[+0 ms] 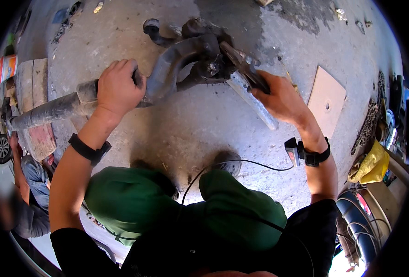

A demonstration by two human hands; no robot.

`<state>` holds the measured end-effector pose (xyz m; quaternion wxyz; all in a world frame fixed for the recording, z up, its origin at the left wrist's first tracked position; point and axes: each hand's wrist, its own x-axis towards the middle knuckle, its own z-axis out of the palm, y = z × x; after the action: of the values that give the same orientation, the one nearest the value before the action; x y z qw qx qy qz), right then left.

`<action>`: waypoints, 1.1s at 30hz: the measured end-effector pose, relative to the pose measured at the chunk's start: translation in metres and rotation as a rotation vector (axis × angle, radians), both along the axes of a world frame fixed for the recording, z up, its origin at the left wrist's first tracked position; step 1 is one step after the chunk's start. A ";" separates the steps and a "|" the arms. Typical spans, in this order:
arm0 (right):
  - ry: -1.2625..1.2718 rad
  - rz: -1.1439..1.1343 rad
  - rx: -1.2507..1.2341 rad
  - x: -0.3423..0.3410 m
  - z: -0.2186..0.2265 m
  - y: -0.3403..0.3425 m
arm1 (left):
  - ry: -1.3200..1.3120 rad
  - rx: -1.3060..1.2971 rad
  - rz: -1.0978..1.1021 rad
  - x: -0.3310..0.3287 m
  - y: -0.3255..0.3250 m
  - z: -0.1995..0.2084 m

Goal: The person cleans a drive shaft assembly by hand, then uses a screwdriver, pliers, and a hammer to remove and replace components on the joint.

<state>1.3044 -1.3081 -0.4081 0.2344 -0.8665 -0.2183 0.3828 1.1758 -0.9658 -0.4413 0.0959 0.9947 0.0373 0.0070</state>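
A heavy, dark metal vehicle axle part (165, 69) with a curved arm lies on the concrete in front of me. My left hand (119, 85) is closed around it near the thick round tube (45, 111); what lies inside the fist is partly hidden. My right hand (280, 97) grips the dark handles of a plier-like tool (246, 69), whose far end reaches the greasy joint at the part's right end. Below this tool a pale flat metal bar (257, 106) slants toward me, passing close to my right fingers.
Wooden boards (38, 87) lie under the tube at left. A brown plate with a hole (326, 99) rests on the floor at right, near a yellow bag (370, 164) and a blue cylinder (359, 221). Another person (27, 198) sits at far left, near a car wheel (1, 148).
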 end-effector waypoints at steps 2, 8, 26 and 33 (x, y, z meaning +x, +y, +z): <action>0.025 -0.016 -0.006 -0.007 -0.003 -0.006 | -0.020 -0.004 -0.013 0.002 -0.003 -0.001; 0.121 -0.059 0.077 -0.022 -0.015 -0.006 | -0.006 0.023 0.004 0.001 -0.001 -0.002; 0.269 -0.038 0.142 -0.017 -0.055 -0.004 | -0.012 0.028 -0.011 0.002 -0.001 -0.002; 0.618 -0.071 0.157 0.000 -0.059 -0.008 | -0.022 0.042 -0.020 0.001 0.000 -0.004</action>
<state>1.3044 -1.3159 -0.4675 0.3690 -0.6956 -0.1352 0.6014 1.1766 -0.9656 -0.4450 0.0752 0.9967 0.0263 0.0177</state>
